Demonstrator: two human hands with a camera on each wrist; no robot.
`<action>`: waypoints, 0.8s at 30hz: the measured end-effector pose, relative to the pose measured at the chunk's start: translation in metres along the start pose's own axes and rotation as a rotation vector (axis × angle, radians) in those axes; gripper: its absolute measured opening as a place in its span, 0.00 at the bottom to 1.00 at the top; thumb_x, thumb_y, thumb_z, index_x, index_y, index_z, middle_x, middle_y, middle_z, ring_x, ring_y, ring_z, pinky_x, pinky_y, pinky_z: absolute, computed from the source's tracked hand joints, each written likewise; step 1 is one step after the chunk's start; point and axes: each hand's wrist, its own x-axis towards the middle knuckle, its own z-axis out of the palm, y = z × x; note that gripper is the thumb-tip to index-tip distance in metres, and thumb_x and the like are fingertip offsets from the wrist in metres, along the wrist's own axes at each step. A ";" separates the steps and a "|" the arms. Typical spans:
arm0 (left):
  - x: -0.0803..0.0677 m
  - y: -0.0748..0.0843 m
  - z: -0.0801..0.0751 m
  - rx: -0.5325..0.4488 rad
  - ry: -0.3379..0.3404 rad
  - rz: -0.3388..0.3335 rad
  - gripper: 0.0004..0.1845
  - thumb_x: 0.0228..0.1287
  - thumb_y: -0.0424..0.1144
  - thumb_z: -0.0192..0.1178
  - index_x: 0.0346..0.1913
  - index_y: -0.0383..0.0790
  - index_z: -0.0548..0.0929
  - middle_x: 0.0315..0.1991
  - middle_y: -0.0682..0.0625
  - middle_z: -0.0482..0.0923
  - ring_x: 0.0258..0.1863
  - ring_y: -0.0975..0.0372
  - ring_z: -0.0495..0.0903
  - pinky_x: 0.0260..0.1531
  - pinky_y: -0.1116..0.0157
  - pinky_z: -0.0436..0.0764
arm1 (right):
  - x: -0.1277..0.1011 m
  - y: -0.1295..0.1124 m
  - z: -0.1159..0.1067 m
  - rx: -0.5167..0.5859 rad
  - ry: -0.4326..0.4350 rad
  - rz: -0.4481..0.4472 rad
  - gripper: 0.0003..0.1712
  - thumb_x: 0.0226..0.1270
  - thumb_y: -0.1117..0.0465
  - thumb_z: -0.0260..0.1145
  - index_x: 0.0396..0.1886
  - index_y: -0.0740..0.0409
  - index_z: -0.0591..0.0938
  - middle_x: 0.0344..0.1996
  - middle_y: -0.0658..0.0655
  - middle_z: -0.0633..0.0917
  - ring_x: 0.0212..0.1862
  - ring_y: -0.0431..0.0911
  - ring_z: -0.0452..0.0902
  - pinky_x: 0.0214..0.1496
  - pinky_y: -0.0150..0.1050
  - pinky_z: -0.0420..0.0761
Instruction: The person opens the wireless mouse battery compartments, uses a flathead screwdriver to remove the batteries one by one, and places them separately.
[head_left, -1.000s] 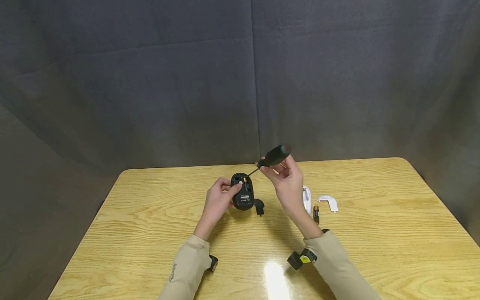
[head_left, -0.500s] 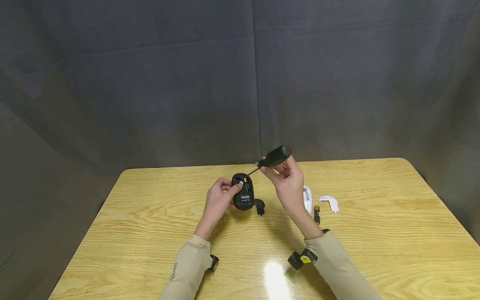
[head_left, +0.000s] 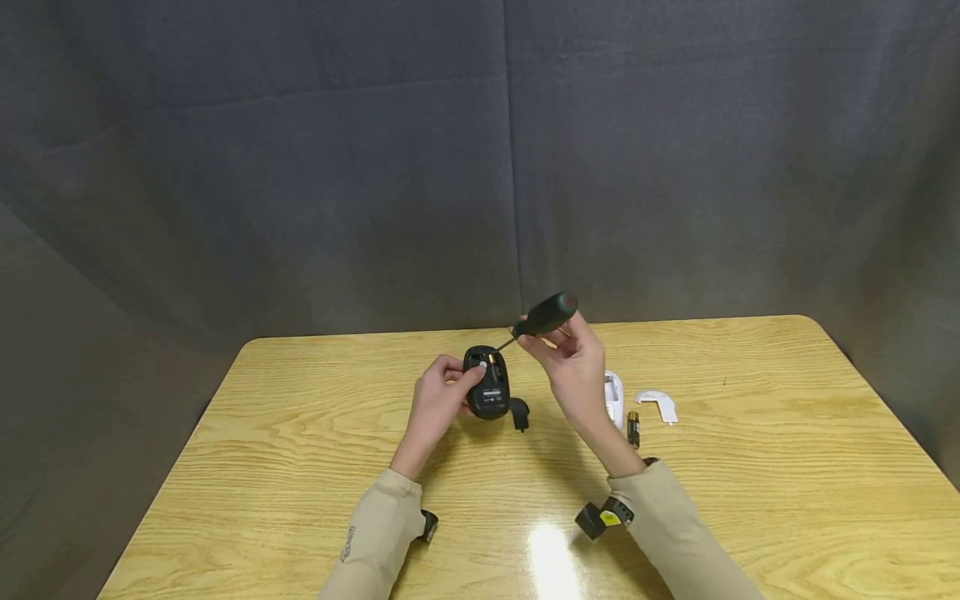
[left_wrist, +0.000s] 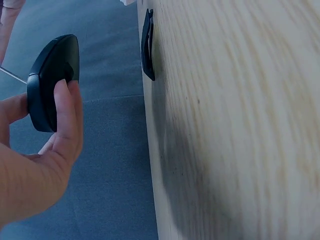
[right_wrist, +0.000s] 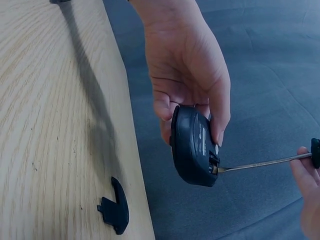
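Observation:
A black computer mouse [head_left: 489, 402], underside up, is held above the table by my left hand [head_left: 439, 395], its thumb on the underside and its fingers beneath. In its uncovered compartment lies a battery [head_left: 492, 364]. My right hand [head_left: 576, 367] grips a screwdriver [head_left: 550, 313] with a dark green handle. In the right wrist view the flat tip of the screwdriver shaft [right_wrist: 265, 163] reaches into the compartment at the battery's end. The left wrist view shows the mouse [left_wrist: 52, 82] from its rounded side, between thumb and fingers.
A black battery cover [head_left: 519, 414] lies on the wooden table [head_left: 300, 467] under the mouse. Right of my right wrist are a white mouse [head_left: 613, 398], partly hidden, a loose battery [head_left: 633, 429] and a white cover [head_left: 658, 406]. A dark curtain [head_left: 375, 208] hangs behind.
The screwdriver handle and my right hand shift very slightly to the left. The left hand and the mouse stay almost in place; the loose things on the table do not move.

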 end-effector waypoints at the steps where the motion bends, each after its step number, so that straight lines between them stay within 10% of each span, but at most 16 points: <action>1: 0.000 0.000 0.000 0.001 -0.002 0.002 0.15 0.70 0.41 0.66 0.47 0.30 0.80 0.35 0.42 0.83 0.21 0.63 0.80 0.28 0.51 0.88 | 0.000 0.000 0.000 -0.017 -0.004 -0.003 0.18 0.60 0.85 0.68 0.50 0.75 0.79 0.42 0.46 0.88 0.45 0.40 0.88 0.52 0.39 0.86; 15: -0.003 0.003 0.003 0.044 -0.107 0.016 0.14 0.70 0.40 0.64 0.46 0.30 0.80 0.33 0.45 0.81 0.26 0.62 0.80 0.33 0.47 0.88 | 0.000 0.001 -0.007 -0.215 -0.203 0.029 0.09 0.71 0.74 0.67 0.48 0.66 0.85 0.41 0.65 0.90 0.46 0.48 0.89 0.53 0.37 0.85; 24: -0.005 0.006 0.002 0.086 -0.120 0.039 0.16 0.70 0.42 0.65 0.47 0.30 0.80 0.35 0.45 0.79 0.28 0.62 0.78 0.28 0.58 0.84 | 0.003 0.000 -0.013 -0.090 -0.232 0.228 0.14 0.80 0.64 0.61 0.60 0.64 0.81 0.43 0.64 0.89 0.49 0.48 0.88 0.60 0.45 0.83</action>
